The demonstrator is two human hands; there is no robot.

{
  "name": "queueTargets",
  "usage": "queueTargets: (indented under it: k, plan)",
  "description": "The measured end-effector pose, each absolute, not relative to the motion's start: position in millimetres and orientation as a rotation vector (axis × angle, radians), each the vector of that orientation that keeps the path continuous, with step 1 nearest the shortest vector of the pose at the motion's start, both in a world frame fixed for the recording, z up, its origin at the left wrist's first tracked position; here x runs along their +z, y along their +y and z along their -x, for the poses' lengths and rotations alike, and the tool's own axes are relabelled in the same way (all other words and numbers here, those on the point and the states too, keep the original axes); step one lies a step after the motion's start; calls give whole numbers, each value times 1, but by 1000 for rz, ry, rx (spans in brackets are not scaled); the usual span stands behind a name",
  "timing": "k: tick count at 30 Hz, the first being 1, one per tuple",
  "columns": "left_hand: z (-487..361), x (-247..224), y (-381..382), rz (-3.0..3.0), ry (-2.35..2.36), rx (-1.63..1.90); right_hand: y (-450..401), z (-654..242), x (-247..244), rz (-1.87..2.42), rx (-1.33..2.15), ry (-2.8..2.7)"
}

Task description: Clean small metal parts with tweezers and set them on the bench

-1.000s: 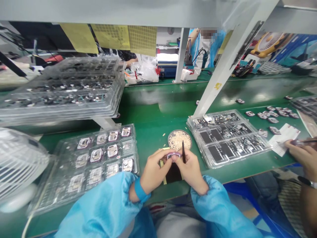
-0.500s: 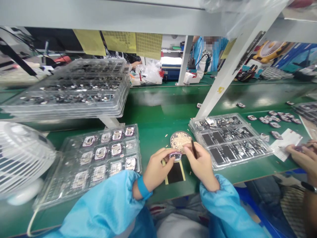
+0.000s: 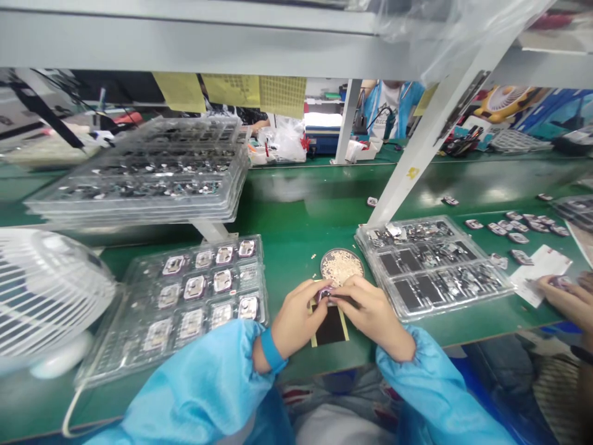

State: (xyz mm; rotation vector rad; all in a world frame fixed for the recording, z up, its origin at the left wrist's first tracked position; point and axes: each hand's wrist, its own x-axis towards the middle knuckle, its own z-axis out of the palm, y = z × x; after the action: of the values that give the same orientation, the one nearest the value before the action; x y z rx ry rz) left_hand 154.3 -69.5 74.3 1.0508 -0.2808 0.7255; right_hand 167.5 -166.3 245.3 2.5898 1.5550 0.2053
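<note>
My left hand [image 3: 299, 315] pinches a small purple-rimmed watch case [image 3: 325, 293] between thumb and fingers. From the other side my right hand [image 3: 370, 312] meets it, thumb and forefinger closed at the case's edge. A slim dark tool [image 3: 351, 301] shows as a narrow strip between the right fingers; most of it is hidden. Below the hands lies a black pad [image 3: 332, 326] with yellow strips along its sides. Just beyond them sits a round dish [image 3: 362, 267] of tiny beige pieces, a few of which lie loose on the green bench.
A clear tray [image 3: 134, 278] of watch cases stands at left, beside a white fan [image 3: 50, 296]. Another parts tray [image 3: 435, 303] is at right. Stacked trays [image 3: 139, 207] and a slanted post [image 3: 417, 148] rise behind. A co-worker's hands [image 3: 567, 296] work at far right, near loose cases [image 3: 519, 238].
My right hand has moved left from beside the dish to the watch case. The dark tool, upright before, is now mostly hidden. The case has tilted, and the view has shifted slightly.
</note>
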Motion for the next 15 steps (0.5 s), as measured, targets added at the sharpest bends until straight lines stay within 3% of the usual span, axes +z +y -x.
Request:
queueTargets:
  k: [15]
  plan:
    - [-160,82,-41,-1073,-259,602,-167,-182,237,-2603,117,1377]
